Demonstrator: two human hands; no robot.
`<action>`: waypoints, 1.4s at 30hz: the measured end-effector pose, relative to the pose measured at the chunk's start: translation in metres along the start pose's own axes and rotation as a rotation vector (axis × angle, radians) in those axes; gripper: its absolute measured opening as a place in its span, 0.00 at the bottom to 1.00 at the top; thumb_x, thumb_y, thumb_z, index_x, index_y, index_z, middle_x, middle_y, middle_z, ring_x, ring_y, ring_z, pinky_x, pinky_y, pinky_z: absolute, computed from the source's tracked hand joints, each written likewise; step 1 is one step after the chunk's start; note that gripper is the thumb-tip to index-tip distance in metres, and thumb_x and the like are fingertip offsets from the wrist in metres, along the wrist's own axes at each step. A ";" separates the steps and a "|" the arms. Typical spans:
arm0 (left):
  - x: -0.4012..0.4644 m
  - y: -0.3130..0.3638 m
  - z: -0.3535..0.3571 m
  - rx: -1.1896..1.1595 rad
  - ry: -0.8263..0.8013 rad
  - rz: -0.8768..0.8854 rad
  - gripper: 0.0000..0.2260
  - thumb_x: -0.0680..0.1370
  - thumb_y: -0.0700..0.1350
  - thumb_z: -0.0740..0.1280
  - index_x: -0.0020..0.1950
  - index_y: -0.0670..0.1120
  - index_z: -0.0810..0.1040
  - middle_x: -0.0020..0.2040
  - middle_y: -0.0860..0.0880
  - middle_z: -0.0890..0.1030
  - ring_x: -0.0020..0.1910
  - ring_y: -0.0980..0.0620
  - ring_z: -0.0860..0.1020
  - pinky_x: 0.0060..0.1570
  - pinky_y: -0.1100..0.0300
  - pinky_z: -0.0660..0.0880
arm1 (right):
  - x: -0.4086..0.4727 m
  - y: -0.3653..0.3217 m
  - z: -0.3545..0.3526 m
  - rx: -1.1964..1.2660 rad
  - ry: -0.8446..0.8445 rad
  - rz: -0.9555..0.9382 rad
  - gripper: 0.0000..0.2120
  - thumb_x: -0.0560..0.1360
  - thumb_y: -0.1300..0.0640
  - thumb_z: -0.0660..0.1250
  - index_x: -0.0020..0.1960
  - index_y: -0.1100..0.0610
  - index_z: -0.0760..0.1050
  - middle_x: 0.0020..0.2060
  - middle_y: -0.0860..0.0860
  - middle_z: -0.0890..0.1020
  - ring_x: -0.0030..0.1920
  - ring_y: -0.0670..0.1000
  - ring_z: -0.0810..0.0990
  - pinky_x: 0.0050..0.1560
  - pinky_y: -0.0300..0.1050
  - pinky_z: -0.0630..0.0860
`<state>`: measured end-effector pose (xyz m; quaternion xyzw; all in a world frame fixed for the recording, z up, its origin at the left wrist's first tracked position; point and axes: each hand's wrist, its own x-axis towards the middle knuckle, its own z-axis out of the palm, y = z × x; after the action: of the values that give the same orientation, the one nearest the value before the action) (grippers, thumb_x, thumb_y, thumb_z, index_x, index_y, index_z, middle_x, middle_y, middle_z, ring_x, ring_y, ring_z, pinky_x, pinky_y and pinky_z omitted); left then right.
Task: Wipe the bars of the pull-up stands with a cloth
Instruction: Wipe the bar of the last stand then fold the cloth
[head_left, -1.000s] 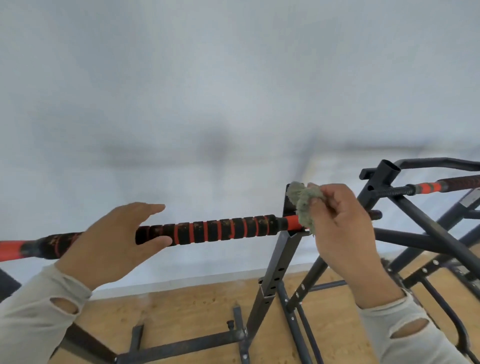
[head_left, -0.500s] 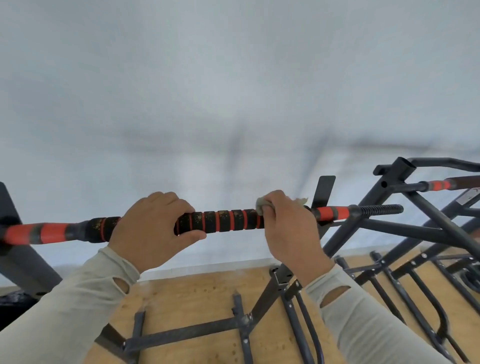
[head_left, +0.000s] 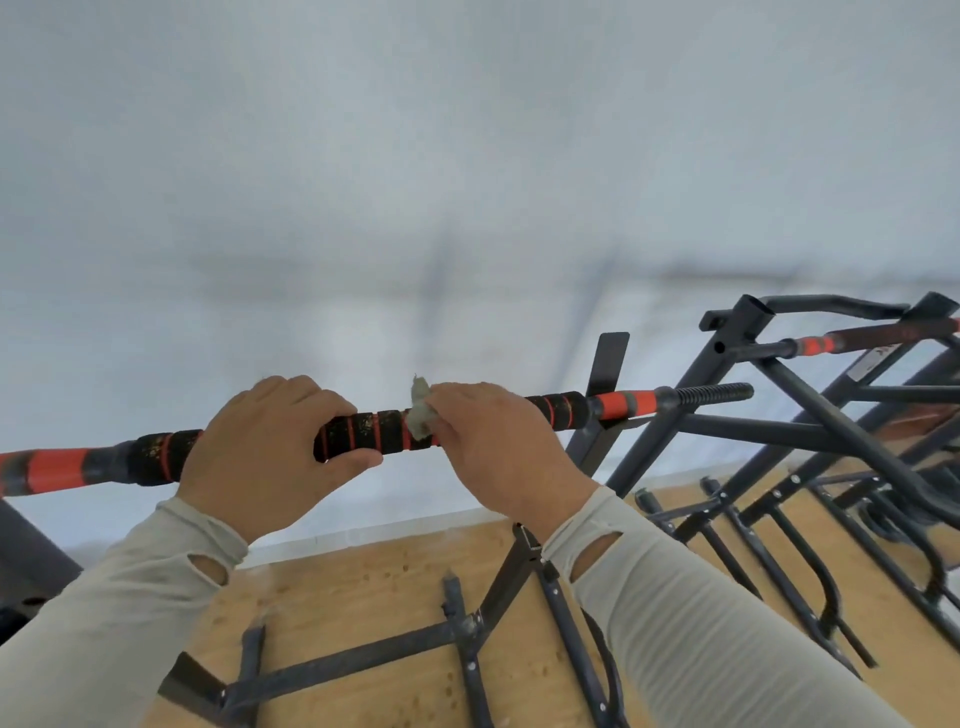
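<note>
writing: white sticker (head_left: 866, 367) on the far stand, way too blurry to read
bar (head_left: 363, 434): black foam w/ orange rings, yellowish specks on it, orange sections + threaded tip at right end; lies across the near stand (head_left: 602, 395), runs left-right mid-frame
cloth (head_left: 422, 415): grey-green rag, bunched, pressed on the bar btwn both hands
left hand (head_left: 270, 441): wrapped round the bar, thumb under
right hand (head_left: 498, 447): clenched on the cloth against the bar
count: 2 hands, 1 cloth, 2 orange/black bars (2nd bar (head_left: 883, 338) far right), floor (head_left: 363, 587) is wood
</note>
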<state>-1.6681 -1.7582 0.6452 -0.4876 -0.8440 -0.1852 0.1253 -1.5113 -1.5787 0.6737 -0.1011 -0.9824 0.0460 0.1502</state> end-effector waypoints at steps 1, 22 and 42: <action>0.000 0.001 -0.001 0.003 -0.008 -0.009 0.25 0.71 0.73 0.57 0.50 0.57 0.81 0.40 0.59 0.74 0.41 0.53 0.72 0.43 0.57 0.69 | -0.001 0.007 -0.004 -0.059 -0.020 -0.009 0.03 0.81 0.60 0.64 0.53 0.56 0.76 0.44 0.49 0.81 0.41 0.52 0.76 0.43 0.48 0.75; 0.003 0.016 -0.014 -0.032 -0.105 -0.142 0.21 0.68 0.72 0.63 0.50 0.59 0.79 0.42 0.61 0.76 0.46 0.54 0.74 0.48 0.55 0.71 | -0.037 0.027 0.000 -0.055 0.123 0.116 0.15 0.77 0.60 0.69 0.64 0.55 0.79 0.66 0.52 0.81 0.67 0.54 0.80 0.70 0.51 0.73; 0.002 0.006 -0.011 -0.041 -0.098 -0.055 0.21 0.73 0.71 0.62 0.54 0.57 0.78 0.45 0.57 0.73 0.47 0.53 0.70 0.53 0.55 0.69 | 0.011 -0.037 0.006 0.059 0.023 0.191 0.10 0.83 0.56 0.57 0.45 0.51 0.74 0.35 0.46 0.77 0.38 0.50 0.76 0.41 0.49 0.74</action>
<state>-1.6637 -1.7584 0.6569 -0.4753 -0.8581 -0.1815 0.0686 -1.5299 -1.6130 0.6754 -0.1904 -0.9647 0.0880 0.1595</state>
